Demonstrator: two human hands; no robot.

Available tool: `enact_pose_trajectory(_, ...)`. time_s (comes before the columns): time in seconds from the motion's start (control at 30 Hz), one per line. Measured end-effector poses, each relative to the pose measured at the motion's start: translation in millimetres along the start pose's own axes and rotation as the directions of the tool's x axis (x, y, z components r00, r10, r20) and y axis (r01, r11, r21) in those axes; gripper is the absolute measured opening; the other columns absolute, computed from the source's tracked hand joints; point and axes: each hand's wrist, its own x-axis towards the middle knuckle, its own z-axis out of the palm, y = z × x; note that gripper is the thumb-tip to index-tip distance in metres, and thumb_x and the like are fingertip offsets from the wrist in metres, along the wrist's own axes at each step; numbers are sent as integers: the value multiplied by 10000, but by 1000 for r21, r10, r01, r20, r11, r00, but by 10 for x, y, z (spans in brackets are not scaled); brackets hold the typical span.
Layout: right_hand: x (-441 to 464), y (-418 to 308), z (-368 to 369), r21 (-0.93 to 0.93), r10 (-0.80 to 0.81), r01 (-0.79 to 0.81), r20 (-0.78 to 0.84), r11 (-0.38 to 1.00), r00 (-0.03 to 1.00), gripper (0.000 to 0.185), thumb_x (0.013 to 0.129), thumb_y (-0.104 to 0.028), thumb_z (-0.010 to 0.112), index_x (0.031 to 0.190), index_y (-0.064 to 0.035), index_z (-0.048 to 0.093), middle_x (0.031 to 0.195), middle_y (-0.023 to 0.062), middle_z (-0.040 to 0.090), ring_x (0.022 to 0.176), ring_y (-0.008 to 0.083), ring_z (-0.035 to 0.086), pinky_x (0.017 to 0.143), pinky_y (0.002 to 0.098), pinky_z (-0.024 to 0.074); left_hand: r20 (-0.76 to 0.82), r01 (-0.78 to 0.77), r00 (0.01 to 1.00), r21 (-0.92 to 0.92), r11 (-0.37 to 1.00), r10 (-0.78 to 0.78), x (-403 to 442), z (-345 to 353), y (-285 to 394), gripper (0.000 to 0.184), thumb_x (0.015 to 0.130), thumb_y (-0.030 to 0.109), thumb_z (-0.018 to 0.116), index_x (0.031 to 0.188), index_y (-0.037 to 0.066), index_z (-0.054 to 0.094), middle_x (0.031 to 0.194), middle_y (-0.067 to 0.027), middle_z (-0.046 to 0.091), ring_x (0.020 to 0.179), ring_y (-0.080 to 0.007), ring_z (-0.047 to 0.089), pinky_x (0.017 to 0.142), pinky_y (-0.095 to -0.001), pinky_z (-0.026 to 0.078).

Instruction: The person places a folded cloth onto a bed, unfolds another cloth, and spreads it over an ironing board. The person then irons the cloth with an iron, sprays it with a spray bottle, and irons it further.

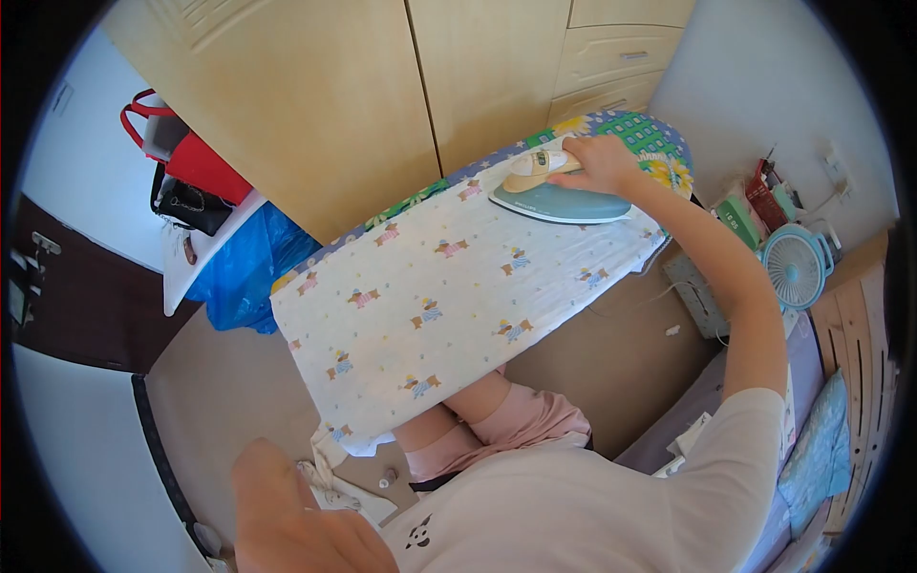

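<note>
My right hand (600,164) is closed around the handle of a teal and cream iron (564,202). The iron lies flat near the far right end of a white cloth (392,315) printed with small dogs. The cloth is spread over a patterned ironing board (673,143) and hangs past its near edge. My bent left arm (277,497) shows at the lower left, away from the cloth, but its hand is out of sight.
Behind the board stands a pale wooden cupboard (287,105). A red bag (205,167) and a blue plastic bag (253,267) are at the left. On the right are a small fan (795,267) and a blue pillow (817,454). White fabric (349,492) lies on the floor.
</note>
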Motion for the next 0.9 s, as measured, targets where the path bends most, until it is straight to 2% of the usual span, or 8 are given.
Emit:
enact_pose_trajectory(0.43,-10,25,42,-11,-21,20,-51,1000,998,509,753,-572,568,817,-66,570,735,132,623,684,306,614,608,396,472,121,97,989,-85,992,-86,-35,-241,-71,279,835,225,647,913,-40,607,734,-77,617,555,-146,579,419,-274,350)
enact_pose_trajectory(0.47,-4,35,45,-15,-17,17,-28,1000,999,510,752,-572,569,812,-66,569,738,133,623,683,307,614,608,396,473,499,103,864,-43,994,-68,5,-439,-120,198,869,177,528,855,-12,583,704,-90,608,586,-191,591,471,-277,405)
enact_pose_trajectory(0.53,0,55,40,-21,-10,10,-7,1000,1000,510,751,-572,570,807,-66,569,740,134,624,682,307,614,609,396,473,801,93,597,-2,996,-54,-3,-540,-218,216,903,130,410,796,15,559,674,-104,599,617,-236,603,523,-281,461)
enact_pose_trajectory(0.57,-5,52,40,-6,-16,16,-29,1000,999,511,750,-573,572,807,-65,569,740,134,624,684,308,615,612,397,474,119,176,970,270,947,-214,-48,-455,-294,179,892,116,438,844,7,572,718,-90,594,662,-194,585,600,-268,448)
enact_pose_trajectory(0.6,-14,45,44,10,-22,22,-51,1000,998,512,749,-573,573,807,-65,570,740,134,624,685,310,615,615,397,475,-638,416,764,380,826,-91,-18,-404,-368,158,881,102,466,891,-1,585,763,-77,590,707,-153,568,677,-256,436)
enact_pose_trajectory(0.7,-11,32,23,6,-12,13,-26,1000,1000,515,747,-572,576,811,-60,572,742,132,625,683,312,615,616,398,477,-570,545,821,800,250,32,99,-1366,-1084,284,906,209,497,1077,-14,535,1026,-123,585,952,-244,550,829,-344,412)
enact_pose_trajectory(0.83,0,71,63,-4,-20,20,-28,1000,999,516,747,-568,578,814,-57,572,736,130,623,673,311,614,609,397,476,-472,489,866,731,-475,165,-222,-2116,-1700,540,896,335,505,1316,17,386,1399,-168,351,1315,-313,292,1066,-465,208)
enact_pose_trajectory(0.9,-13,54,60,-1,-24,24,-44,1000,999,531,749,-578,574,814,-51,571,736,130,623,664,312,613,596,399,475,-556,561,814,683,-467,166,-344,-2296,-1793,597,886,367,506,1348,25,342,1430,-154,297,1342,-303,230,1078,-484,145)
